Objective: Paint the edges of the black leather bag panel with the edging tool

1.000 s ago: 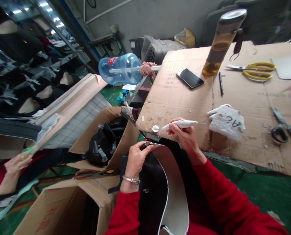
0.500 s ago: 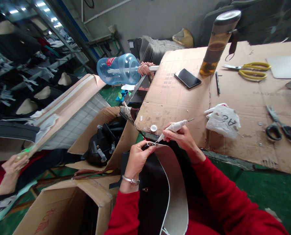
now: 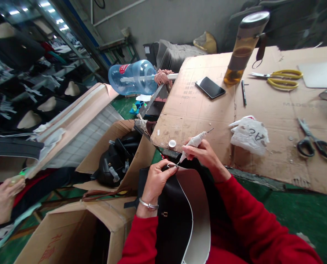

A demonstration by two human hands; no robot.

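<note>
My left hand (image 3: pixel 158 180), with a bangle at its wrist, pinches the top edge of a black leather bag piece (image 3: pixel 174 220) with a pale edge and a metal clasp. The piece rests on my lap, curled so its lighter inner side shows. My right hand (image 3: pixel 206 156) grips a white pointed tool (image 3: pixel 195 140) like an awl, a thin metal rod sticking out at its upper end. Its lower tip meets the leather edge right by my left fingertips. A small white cap (image 3: pixel 172 143) sits on the table corner just beyond.
On the cardboard-covered table (image 3: pixel 207 113) lie a phone (image 3: pixel 210 87), a pen (image 3: pixel 244 93), yellow-handled scissors (image 3: pixel 283 79), black scissors (image 3: pixel 312 141), a plastic bag (image 3: pixel 250 135) and a tea bottle (image 3: pixel 243 51). Cardboard boxes (image 3: pixel 116 216) stand left, one with black bags (image 3: pixel 114 161). Another person's hand (image 3: pixel 9 189) is far left.
The tool and my right hand have shifted slightly, the tool's lower tip a little right. The leather piece has turned slightly. At far left the other person's hand has moved left.
</note>
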